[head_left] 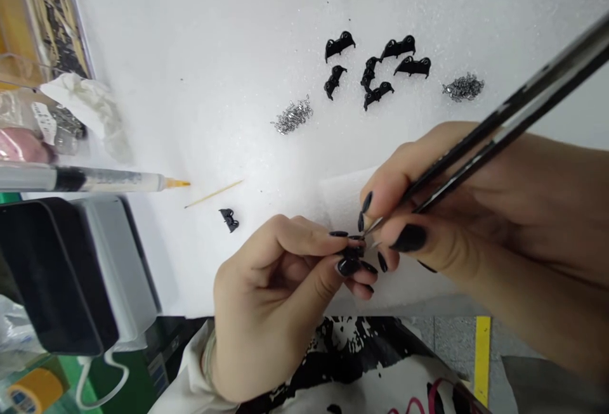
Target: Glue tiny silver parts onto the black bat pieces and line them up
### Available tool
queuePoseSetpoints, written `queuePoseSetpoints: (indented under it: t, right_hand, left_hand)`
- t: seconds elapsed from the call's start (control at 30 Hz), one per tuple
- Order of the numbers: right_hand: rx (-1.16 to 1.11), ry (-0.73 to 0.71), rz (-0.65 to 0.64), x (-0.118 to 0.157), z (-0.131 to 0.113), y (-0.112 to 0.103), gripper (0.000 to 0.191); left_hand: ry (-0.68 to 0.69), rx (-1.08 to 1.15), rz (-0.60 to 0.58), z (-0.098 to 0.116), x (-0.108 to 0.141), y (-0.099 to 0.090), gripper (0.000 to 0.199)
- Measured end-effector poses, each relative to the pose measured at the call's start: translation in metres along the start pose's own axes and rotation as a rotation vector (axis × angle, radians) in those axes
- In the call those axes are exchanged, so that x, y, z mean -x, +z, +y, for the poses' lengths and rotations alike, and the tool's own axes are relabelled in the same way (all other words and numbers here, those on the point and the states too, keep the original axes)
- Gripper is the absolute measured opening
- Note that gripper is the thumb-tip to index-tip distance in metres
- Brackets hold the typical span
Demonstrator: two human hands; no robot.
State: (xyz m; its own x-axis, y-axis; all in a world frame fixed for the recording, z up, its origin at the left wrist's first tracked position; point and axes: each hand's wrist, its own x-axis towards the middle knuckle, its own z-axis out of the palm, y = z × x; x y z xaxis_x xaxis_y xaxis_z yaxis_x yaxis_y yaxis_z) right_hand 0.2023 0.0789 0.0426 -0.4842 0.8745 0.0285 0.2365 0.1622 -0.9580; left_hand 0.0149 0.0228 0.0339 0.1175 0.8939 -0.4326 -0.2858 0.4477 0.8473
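Between the thumb and fingers of my left hand (280,293) is a small black plastic part (353,252), partly hidden by the fingertips. My right hand (457,224) grips a pair of dark metal tweezers (480,138). The tweezer tips touch or nearly touch the black part; whether they pinch anything is too small to tell. Farther up the white work surface lie several similar black parts (413,66). One more black part (229,220) lies to the left of my left hand. Two heaps of tiny metal pieces, a left heap (292,116) and a right heap (464,87), flank the group.
A thin wooden stick (214,193) and a syringe (118,181) with an orange tip lie at the left. Near them are a dark phone (52,274), a white block (117,262) with a cable, crumpled tissue (88,106) and a clear box (78,14) of cotton swabs.
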Motion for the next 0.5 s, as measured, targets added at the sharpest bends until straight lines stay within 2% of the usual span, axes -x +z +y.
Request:
queuePoseSetpoints:
  t: [0.27,0.5]
  right_hand:
    - [0.119,-0.100,0.055,-0.0023,-0.0046,0.0000,0.027]
    - [0.080,-0.149,0.036,-0.0033,-0.0016,-0.0028,0.034]
  left_hand:
    - [-0.036,-0.022,-0.008,0.0015,0.0002,-0.0008,0.027]
    - [-0.024,-0.039,0.013,0.0009,0.0002,-0.0005,0.026]
